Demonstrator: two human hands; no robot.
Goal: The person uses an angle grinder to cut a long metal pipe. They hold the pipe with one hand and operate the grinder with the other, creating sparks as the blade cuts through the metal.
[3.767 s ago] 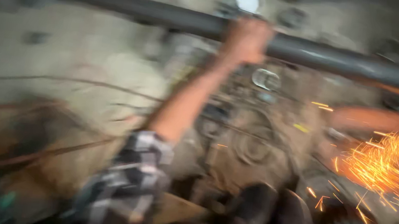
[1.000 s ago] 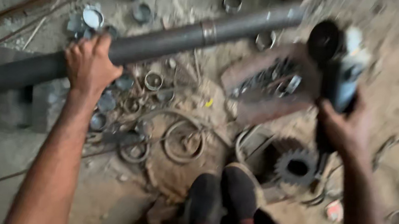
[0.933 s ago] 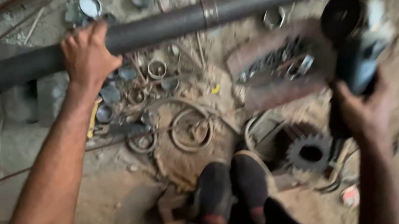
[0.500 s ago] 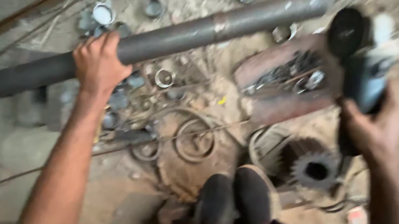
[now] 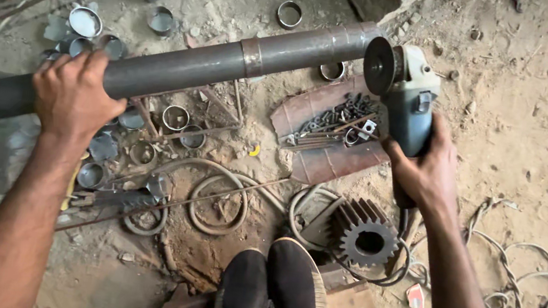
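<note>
My left hand [image 5: 73, 96] has a closed grip over the long dark steel pipe [image 5: 186, 72], which lies across the dirt floor [image 5: 539, 125] and has a welded band near its middle. My right hand [image 5: 427, 171] is wrapped tight around the grinder [image 5: 405, 97]. Its disc now sits right at the pipe's end, lower than half a second ago.
</note>
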